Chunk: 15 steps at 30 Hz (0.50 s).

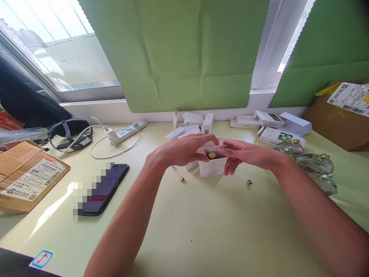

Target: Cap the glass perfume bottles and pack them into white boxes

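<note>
A small white printed box [213,169] stands upright on the table with its top open. Inside it a round gold cap [212,155] shows; whatever lies beneath the cap is hidden by the walls. My left hand [186,149] is at the box's left side, thumb on the rim and fingers reaching over toward the back flap. From the right, my right hand [243,153] grips the box's edge with its thumb by the opening and fingers along the side. A small copper-coloured ring [182,179] lies left of the box, and a small silvery piece [249,182] lies to its right.
White boxes [269,119] lie behind and at back right. Clear glass bottles [315,169] sit by my right forearm. On the left are a phone [105,190], a power strip [127,132] with cable, a headset strap [69,134] and a cardboard parcel [31,175]. Another carton [337,123] stands right.
</note>
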Tool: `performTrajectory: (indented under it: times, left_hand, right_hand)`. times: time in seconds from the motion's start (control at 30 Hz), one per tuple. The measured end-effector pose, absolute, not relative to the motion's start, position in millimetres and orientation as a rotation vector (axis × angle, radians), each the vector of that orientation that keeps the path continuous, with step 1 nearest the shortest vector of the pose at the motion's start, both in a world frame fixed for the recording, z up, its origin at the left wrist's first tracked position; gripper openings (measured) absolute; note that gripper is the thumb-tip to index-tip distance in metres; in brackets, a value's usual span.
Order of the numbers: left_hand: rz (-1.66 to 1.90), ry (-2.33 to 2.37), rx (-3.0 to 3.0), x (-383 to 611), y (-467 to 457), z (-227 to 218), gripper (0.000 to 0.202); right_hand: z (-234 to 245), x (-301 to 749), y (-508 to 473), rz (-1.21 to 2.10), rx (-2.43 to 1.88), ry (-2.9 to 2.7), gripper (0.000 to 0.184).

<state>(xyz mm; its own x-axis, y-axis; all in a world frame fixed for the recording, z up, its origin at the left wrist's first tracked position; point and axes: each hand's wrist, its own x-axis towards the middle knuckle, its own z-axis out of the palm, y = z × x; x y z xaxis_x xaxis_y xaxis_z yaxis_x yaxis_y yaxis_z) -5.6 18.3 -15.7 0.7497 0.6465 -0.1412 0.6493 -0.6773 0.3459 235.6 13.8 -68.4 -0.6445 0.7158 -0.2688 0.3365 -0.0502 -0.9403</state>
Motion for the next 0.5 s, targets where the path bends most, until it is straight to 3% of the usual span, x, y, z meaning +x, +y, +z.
performTrajectory:
  times: [0.3,0.5]
  left_hand:
    - [0.0,0.963,2.572,-12.2,20.5,-15.2,0.041]
    - [-0.008,0.971,2.603,-7.2,17.4,-15.6,0.03]
  right_hand:
    - [-67.8,236.7,13.9,1.666,-1.116,-1.968,0.052]
    - [-63.1,235.2,11.8,1.597,-1.141,-1.936,0.05]
